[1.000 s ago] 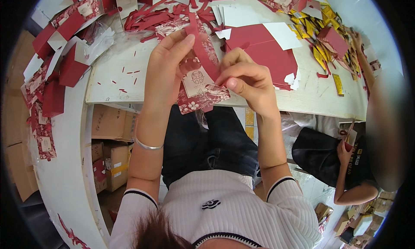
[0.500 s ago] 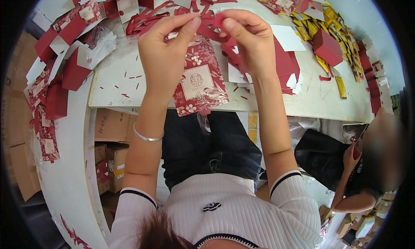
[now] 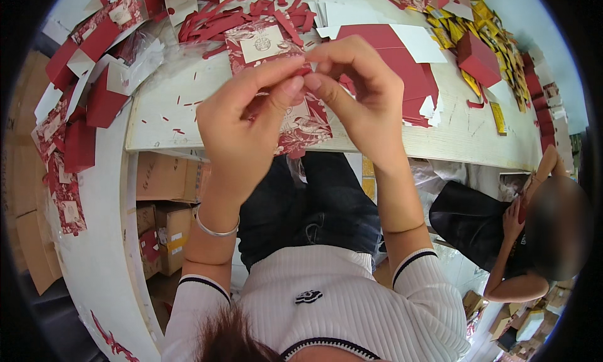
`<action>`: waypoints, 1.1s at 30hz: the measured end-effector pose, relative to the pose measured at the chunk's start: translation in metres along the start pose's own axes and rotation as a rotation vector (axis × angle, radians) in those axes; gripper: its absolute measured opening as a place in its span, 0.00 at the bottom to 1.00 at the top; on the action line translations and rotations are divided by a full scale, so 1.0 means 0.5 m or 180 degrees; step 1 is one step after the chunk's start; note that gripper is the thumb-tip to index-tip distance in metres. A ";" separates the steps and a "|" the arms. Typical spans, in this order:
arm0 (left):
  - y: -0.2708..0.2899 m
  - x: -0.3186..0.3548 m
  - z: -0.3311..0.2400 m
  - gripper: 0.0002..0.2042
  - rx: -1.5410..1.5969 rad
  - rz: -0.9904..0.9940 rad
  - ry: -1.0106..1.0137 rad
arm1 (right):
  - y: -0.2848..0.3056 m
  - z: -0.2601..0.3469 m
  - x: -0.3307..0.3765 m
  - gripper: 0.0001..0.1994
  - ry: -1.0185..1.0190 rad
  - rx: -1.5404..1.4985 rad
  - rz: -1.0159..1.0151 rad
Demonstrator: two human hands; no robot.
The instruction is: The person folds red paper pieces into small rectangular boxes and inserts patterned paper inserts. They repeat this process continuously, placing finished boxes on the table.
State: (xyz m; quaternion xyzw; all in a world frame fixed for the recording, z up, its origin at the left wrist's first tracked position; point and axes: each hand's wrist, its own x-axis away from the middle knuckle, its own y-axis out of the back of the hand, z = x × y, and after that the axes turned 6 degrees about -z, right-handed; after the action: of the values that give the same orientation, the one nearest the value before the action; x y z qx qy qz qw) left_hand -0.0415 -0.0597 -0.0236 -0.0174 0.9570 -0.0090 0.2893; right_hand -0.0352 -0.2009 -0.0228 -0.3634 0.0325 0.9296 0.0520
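Note:
My left hand and my right hand meet above the near edge of the table, thumbs and forefingers pinched together. Between the fingertips a small part of a red strip shows; the rest is hidden by the fingers. Under my hands lies a flat red floral-printed carton piece, its cream label partly covered. Just beyond, a similar printed piece with a cream label and round emblem lies by a heap of loose red strips.
Flat red and white card sheets are stacked right of my hands. Farther right are a red box and yellow packets. Folded red boxes crowd the left. Another person sits at the right. Cartons stand below the table.
My hands have come down and closer together, their fingertips now meeting. The far printed piece shows more plainly. At the right, the other person has raised an arm.

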 end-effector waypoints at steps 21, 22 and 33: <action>0.070 0.063 0.119 0.13 0.1172 0.0074 0.2151 | -0.026 -0.120 -0.032 0.05 0.1105 0.1798 0.0974; 0.068 0.062 0.121 0.13 0.1244 0.0078 0.2103 | -0.028 -0.122 -0.035 0.05 0.1155 0.1800 0.0978; 0.066 0.080 0.102 0.14 0.1303 -0.0110 0.2031 | -0.040 -0.131 -0.040 0.05 0.1153 0.1548 0.1226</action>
State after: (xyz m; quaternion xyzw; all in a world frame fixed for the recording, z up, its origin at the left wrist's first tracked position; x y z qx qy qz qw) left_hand -0.0473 -0.0288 -0.0892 0.0283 0.9770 -0.2100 -0.0260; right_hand 0.0259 -0.1888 -0.0581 -0.4866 0.3294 0.8079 -0.0458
